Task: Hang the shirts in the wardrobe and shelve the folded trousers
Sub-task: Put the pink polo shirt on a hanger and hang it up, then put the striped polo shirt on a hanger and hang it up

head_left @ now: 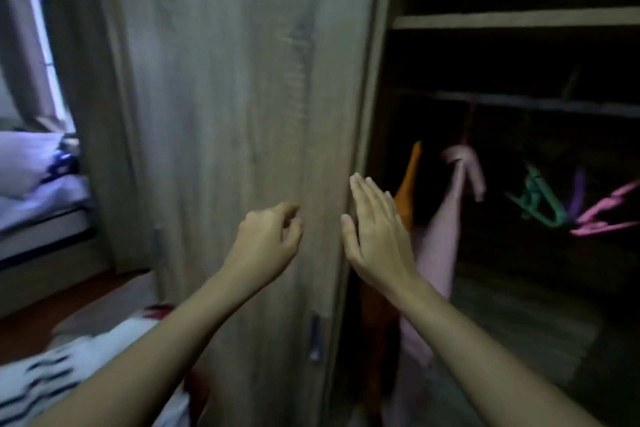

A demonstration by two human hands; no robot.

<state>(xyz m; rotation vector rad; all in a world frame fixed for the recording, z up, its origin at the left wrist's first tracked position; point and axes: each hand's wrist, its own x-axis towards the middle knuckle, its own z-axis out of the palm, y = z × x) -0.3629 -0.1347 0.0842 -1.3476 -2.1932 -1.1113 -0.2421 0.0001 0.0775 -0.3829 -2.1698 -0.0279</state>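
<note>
The left hand (268, 239) is held loosely curled, grip empty, before the wardrobe door (225, 114); the right hand (375, 236) is held flat at its edge, grip open. An orange shirt (410, 184) and a pink shirt (446, 225) are hung inside.

Inside the wardrobe (377, 80) on the right, a dark rail (536, 102) below a pale shelf (519, 19) carries an orange garment (408, 191), a pink garment (446, 218) and, further right, a green hanger (540, 201), a purple hanger (577, 194) and a pink hanger (609, 211).

Dim, blurry; window light perhaps left.
</note>
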